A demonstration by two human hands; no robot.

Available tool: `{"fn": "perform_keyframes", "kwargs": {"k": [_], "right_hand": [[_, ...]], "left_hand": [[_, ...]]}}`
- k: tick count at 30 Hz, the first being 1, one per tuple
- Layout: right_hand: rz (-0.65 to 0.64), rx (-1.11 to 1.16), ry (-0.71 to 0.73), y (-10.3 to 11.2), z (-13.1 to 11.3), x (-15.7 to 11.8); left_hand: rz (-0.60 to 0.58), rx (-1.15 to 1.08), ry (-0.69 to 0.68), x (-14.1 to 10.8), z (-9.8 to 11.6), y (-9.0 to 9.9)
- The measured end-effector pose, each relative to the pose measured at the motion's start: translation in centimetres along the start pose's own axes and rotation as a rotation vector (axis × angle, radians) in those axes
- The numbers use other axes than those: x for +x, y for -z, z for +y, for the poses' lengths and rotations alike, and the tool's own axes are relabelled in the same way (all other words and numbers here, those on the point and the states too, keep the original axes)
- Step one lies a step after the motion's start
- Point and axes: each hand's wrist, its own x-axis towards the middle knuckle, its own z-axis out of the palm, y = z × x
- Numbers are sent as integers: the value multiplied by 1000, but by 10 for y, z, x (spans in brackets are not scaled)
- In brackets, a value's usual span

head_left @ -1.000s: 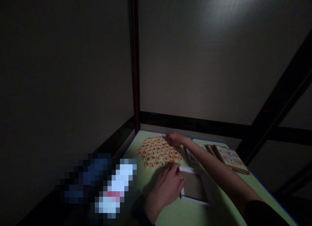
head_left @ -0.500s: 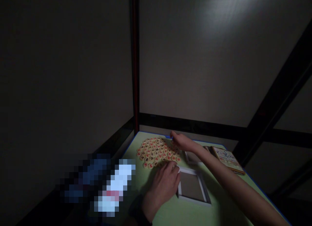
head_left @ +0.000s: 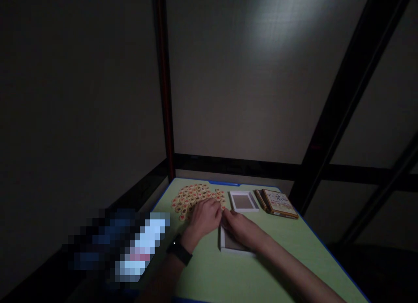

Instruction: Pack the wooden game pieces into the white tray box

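Note:
Round Chinese chess pieces (head_left: 191,194) with red and black characters lie spread in a flat cluster on the green table. My left hand (head_left: 206,218), a dark watch on its wrist, is closed at the cluster's near right edge and covers some pieces. Close beside it, my right hand (head_left: 240,228) has its fingers curled together over the far left side of a shallow white-rimmed box (head_left: 237,247). The two hands' fingertips nearly meet. Whatever lies within either hand's fingers is hidden.
A second shallow white box (head_left: 257,207) stands behind my right hand. To its right is a stack of lidded or flat printed boxes (head_left: 281,202). The blue-edged table (head_left: 209,277) stands in a wall corner. A blurred-out bright patch (head_left: 145,246) covers the left side.
My right hand has come back from the cluster's far right side to the near box. My left hand stays by the cluster's near edge. The view has turned slightly right.

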Motion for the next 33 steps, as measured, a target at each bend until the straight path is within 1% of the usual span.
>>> {"fn": "perform_keyframes", "kwargs": {"k": [3, 5, 7, 10, 13, 16, 21, 26, 29, 33], "right_hand": [[117, 119, -7, 9, 9, -3], [208, 204, -23, 18, 17, -7], [258, 235, -57, 26, 25, -11], [241, 229, -71, 30, 28, -14], [161, 207, -42, 29, 24, -14], [98, 176, -26, 27, 21, -14], [133, 170, 72, 22, 23, -14], [173, 186, 174, 20, 28, -12], [187, 196, 194, 19, 29, -12], [196, 146, 165, 21, 27, -12]], "left_hand": [[48, -75, 22, -9, -6, -5], [50, -108, 17, -14, -6, -9], [32, -125, -1, -17, -4, -13], [-32, -143, -12, -16, 2, -18], [-86, -155, 9, -14, 8, -21], [-99, -133, 28, -13, 10, -22], [-143, -86, 66, -12, 9, -23], [-174, -89, 98, -9, 6, -28], [-155, -108, 83, -8, 5, -31], [-152, -160, 60, -6, 5, -31]]}}
